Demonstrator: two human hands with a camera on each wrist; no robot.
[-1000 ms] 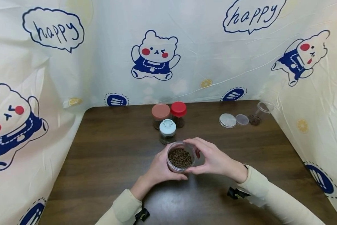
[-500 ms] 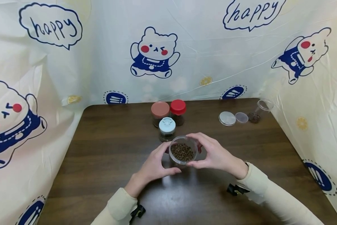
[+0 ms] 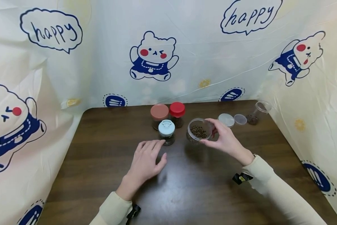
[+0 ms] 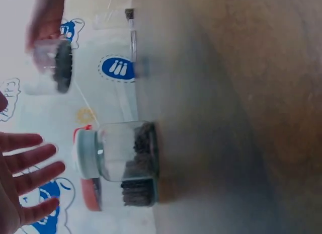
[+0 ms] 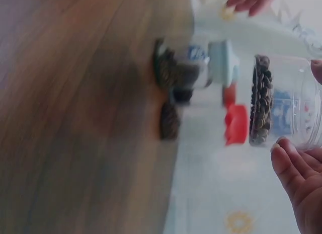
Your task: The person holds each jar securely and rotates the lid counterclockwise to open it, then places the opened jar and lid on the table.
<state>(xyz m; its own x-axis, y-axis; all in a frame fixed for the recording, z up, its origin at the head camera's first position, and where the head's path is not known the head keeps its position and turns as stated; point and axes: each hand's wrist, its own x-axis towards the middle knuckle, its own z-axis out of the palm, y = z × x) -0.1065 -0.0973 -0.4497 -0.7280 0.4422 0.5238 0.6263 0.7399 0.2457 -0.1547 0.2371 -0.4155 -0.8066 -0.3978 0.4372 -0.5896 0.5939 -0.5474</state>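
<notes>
My right hand (image 3: 226, 139) grips a clear open jar (image 3: 190, 137) by its rim, thumb on one side and fingers on the other. A layer of small brown bean-like pieces (image 5: 261, 103) covers the jar's bottom. In both wrist views the jar hangs above the table. My left hand (image 3: 146, 161) holds nothing; its fingers are extended just in front of a glass jar with a light blue lid (image 3: 167, 128). In the left wrist view that jar (image 4: 123, 151) stands apart from the fingers, with dark contents.
Behind the blue-lidded jar stand a pink-lidded jar (image 3: 159, 113) and a red-lidded jar (image 3: 177, 111). Toward the back right lie a silver disc lid (image 3: 225, 120) and a small translucent lid (image 3: 240, 119). A clear cup (image 3: 262, 107) with brown pieces stands near the right edge.
My left hand has let go of the clear jar and drawn left. My right hand has carried the jar to the right and farther back, beside the lidded jars.
</notes>
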